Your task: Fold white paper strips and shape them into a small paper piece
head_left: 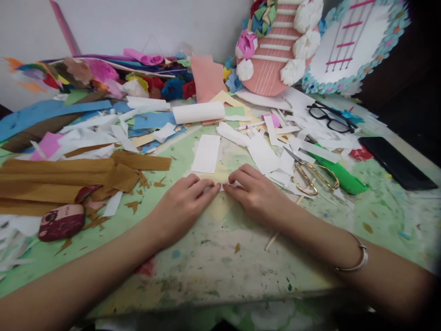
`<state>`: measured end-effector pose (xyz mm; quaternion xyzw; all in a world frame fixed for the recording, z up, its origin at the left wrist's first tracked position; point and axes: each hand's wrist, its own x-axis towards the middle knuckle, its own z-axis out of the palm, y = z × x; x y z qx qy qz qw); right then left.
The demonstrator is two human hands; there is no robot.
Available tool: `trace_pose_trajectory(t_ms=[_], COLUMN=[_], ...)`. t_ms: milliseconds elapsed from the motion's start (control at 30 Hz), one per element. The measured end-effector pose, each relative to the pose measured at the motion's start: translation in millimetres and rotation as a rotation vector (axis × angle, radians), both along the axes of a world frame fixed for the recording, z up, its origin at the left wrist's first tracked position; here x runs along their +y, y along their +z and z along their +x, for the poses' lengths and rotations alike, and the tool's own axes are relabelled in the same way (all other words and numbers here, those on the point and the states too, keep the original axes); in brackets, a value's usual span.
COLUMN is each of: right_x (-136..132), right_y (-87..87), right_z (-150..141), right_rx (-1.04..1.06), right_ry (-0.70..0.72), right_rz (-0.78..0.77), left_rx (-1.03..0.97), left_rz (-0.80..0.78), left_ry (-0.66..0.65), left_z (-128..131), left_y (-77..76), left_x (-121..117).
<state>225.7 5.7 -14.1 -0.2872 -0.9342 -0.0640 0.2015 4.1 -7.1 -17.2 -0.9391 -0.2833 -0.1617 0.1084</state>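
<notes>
My left hand [188, 202] and my right hand [253, 191] meet at the middle of the table, fingers curled and fingertips almost touching. Between the fingertips shows a sliver of white paper [222, 188], mostly hidden by the fingers, so its full shape cannot be made out. Just beyond the hands lies a flat white paper rectangle [206, 154]. Gold-handled scissors [306, 172] rest to the right of my right hand, on white paper scraps [263, 154]. A thin wooden stick [273, 240] lies partly under my right forearm.
Brown crepe paper [55, 181] and a dark red patterned object [62, 222] lie left. A white paper roll [199, 112] lies behind. Black glasses [332, 118], a phone [398, 163] and a green crepe bundle [341, 177] are right. Decorated paper boards [272, 69] lean on the wall.
</notes>
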Motion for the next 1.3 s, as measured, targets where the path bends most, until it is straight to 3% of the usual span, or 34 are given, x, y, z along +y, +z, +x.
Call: trace_pose_trajectory(t_ms=[233,833,1300], right_x=[-7,11,9], right_y=[-3.1,-7.6,-7.9], right_z=[0,14,10], right_rx=[0.016,0.330,0.202], right_ry=[-0.010,-0.124,-0.130], right_rz=[0.026,-0.285,-0.142], left_rx=[0.063,0.028,0.051], left_rz=[0.044,0.001,-0.006], left_ry=[0.046,0.053,0.053], left_z=[2,-2,-1], left_y=[2.1,-1.2,0.6], left_x=[-3,-1,-3])
